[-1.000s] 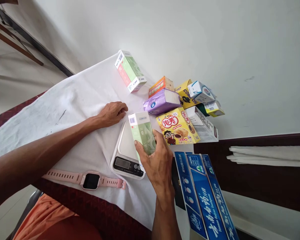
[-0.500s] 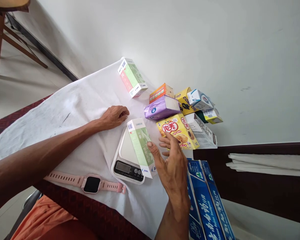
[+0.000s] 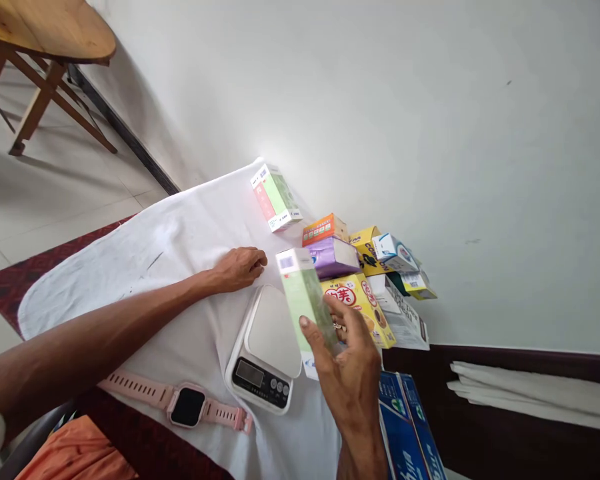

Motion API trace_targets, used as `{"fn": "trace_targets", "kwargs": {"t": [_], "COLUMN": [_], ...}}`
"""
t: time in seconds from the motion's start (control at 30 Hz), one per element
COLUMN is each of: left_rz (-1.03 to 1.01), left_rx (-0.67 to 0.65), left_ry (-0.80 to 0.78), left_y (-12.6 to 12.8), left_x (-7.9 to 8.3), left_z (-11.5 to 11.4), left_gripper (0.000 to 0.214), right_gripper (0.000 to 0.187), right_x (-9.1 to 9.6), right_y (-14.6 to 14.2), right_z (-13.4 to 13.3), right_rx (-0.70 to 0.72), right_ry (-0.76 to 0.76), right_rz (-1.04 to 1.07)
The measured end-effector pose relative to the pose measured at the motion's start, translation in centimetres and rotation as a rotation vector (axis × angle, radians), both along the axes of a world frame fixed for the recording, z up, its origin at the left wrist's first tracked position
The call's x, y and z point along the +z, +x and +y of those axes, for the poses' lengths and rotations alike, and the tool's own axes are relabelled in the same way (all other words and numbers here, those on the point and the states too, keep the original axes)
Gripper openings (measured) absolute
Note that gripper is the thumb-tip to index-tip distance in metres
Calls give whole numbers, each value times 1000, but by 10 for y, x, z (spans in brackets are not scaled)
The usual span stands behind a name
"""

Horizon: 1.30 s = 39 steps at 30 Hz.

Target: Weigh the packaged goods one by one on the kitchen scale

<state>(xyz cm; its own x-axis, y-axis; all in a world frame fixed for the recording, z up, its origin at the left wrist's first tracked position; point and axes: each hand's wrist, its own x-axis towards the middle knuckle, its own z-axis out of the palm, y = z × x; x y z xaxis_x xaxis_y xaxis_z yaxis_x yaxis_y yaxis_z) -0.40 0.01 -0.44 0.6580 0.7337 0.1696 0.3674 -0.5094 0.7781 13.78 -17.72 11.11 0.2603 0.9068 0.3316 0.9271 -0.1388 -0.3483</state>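
Observation:
My right hand (image 3: 349,363) grips a tall green and white carton (image 3: 300,290) between thumb and fingers. The carton is tilted and held over the right edge of a white kitchen scale (image 3: 269,337), whose platform now shows bare. My left hand (image 3: 241,268) rests on the white cloth beyond the scale, its fingers curled in with nothing visible in them. Beside the held carton are a yellow snack box (image 3: 380,320) and a purple tissue pack (image 3: 333,259). Farther back a second carton, green, pink and white (image 3: 276,197), lies on the cloth.
A pink-strapped smartwatch (image 3: 187,405) lies on the white cloth (image 3: 180,233) near the front edge. At right are an orange pack (image 3: 325,229), a yellow box (image 3: 365,248), several other boxes and blue toothpaste cartons (image 3: 405,427). A wall stands behind; a wooden table (image 3: 50,30) is at upper left.
My right hand has closed on the green and white carton and moved it off the scale to the right. My left hand stays on the cloth. The view has tilted up and shifted left.

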Motion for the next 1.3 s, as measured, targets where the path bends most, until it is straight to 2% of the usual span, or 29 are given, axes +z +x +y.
{"fn": "trace_targets", "kwargs": {"t": [0.07,0.17,0.23,0.3,0.4,0.53,0.7,0.83,0.93,1.03,1.1,1.3], "left_rz": [-3,-5,-6,-8,-11,-10,-7,1,5,6,5,32], "left_rx": [-6,-12,-12,-12,-15,-14,-16,-10,-12,-22,-33,-19], "left_ry": [-3,-11,-15,-19,-26,-40,-49,-50,-40,-28,-23,31], "left_y": [-1,-1,-1,-1,-1,-1,-1,0,0,1,2,5], "left_x": [-1,-1,-1,-1,-1,0,3,4,4,5,4,3], "left_z": [0,-1,-1,-1,-1,0,0,1,2,3,4,6], "left_gripper": [21,22,22,22,21,20,19,20,21,24,26,27], "right_gripper": [50,48,44,44,47,45,49,68,68,54,48,40], "right_x": [8,8,4,0,-6,-22,-35,-27,-22,-26,-33,-57], "right_y": [-1,6,15,24,32,34,34,33,31,27,23,18], "right_z": [29,92,141,188,241,274,283,268,230,166,114,-43], "right_rx": [-21,29,67,26,7,18,27,19,76,155,137,-41], "right_ry": [83,137,147,111,82,20,-36,-38,31,133,163,127], "right_rz": [0,-1,-44,-78,-82,-86,-104,-125,-159,-188,-200,-270]}}
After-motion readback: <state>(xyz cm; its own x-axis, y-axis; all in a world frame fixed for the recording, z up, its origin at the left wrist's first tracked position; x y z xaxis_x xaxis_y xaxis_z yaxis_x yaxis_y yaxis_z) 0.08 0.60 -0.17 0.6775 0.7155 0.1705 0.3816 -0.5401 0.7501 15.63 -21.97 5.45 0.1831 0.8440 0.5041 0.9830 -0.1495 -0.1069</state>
